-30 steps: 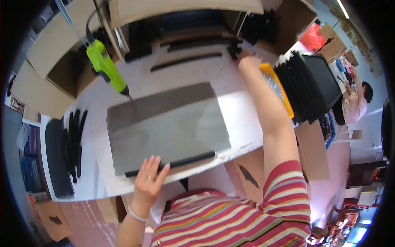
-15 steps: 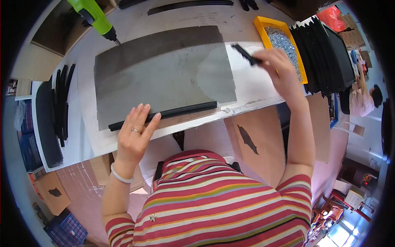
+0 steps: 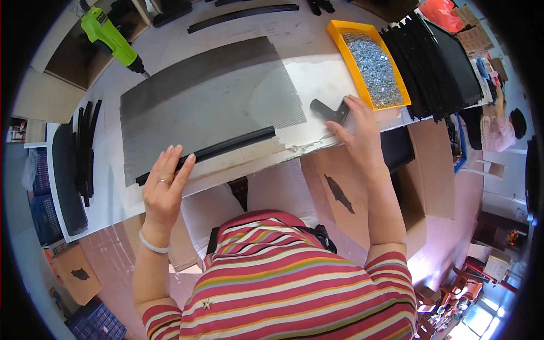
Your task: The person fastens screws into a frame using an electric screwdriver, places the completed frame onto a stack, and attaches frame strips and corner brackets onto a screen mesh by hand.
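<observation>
And here's the left hand (image 3: 164, 192), fingers extended, not clenched, pressed lightly over the long black strip (image 3: 232, 144) along the grey sheet's (image 3: 209, 90) near edge on the tabletop (image 3: 311, 71)! Over right, the right hand (image 3: 362, 133) meets a small angled black piece (image 3: 335, 115), blurred, so whether it's gripped or released can't be told, just beside the yellow tray (image 3: 349, 63).

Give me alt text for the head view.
The left hand rests on a black strip along the near edge of a grey panel; the right hand touches a small angled black piece. Beyond: a yellow tray of metal parts and a green power tool.
</observation>
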Available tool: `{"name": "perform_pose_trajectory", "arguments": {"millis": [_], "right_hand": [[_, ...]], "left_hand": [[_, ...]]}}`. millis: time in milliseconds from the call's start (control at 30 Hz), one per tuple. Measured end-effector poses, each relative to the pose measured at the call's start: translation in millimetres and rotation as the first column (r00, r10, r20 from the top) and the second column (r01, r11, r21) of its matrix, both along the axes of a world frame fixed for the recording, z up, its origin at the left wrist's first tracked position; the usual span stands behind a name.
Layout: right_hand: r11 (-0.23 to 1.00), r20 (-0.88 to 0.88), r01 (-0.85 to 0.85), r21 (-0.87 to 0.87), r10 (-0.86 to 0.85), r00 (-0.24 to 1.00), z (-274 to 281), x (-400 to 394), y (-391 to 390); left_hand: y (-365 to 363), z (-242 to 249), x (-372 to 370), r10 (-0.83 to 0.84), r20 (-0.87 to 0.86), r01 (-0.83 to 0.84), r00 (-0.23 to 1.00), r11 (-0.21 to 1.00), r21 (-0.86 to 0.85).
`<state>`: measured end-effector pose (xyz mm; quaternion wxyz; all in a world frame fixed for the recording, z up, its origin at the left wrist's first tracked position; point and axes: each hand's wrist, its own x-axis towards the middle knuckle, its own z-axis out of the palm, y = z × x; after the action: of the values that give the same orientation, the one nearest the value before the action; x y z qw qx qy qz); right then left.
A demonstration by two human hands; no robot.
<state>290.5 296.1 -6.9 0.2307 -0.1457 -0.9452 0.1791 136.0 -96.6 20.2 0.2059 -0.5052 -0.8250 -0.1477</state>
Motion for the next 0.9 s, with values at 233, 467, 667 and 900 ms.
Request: {"name": "perform_pose_trajectory", "arguments": {"millis": [233, 467, 667, 900], "right_hand": [[0.858, -0.022, -0.29, -0.424, 0.311, 0.95, 22, -7, -25], [0.863, 0.019, -0.287, -0.416, 0.324, 0.946, 14, -11, -32], [0.882, -0.061, -0.326, -0.339, 0.325, 0.944, 2, -13, -37], [0.899, -0.062, -0.333, -0.285, 0.33, 0.942, 4, -11, -41]], "left_hand": [[0, 3, 3, -0.001, -0.007, 0.001, 1.0, 1.0, 0.006], [-1, -3, 9, -0.014, -0.01, 0.014, 1.0, 1.0, -0.01], [3, -7, 15, -0.031, -0.021, 0.03, 0.999, 0.999, -0.033], [6, -14, 16, -0.026, -0.017, 0.025, 1.0, 0.999, -0.037]]}}
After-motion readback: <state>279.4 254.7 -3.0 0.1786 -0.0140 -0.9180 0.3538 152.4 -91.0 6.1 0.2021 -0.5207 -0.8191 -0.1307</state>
